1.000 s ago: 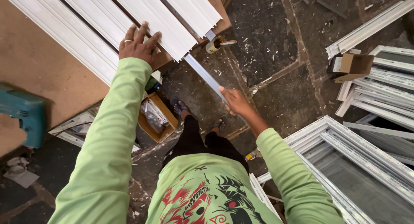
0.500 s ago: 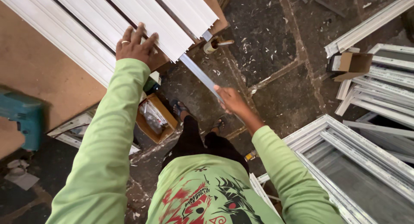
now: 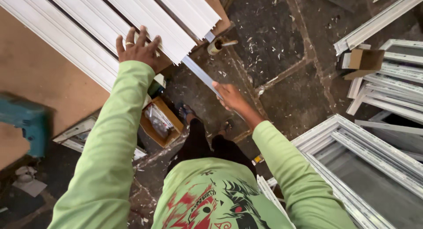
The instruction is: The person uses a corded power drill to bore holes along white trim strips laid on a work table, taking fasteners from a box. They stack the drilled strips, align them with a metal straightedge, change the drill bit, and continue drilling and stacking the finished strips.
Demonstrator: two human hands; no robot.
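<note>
My right hand [image 3: 231,96] is closed around a grey metal strip [image 3: 200,74] that runs toward eleven o'clock, under the white profiles [image 3: 145,17]. My left hand [image 3: 137,48] presses flat, fingers spread, on those profiles at their near end. I judge the strip light, stiff, smooth-edged and best held near its free end.
</note>
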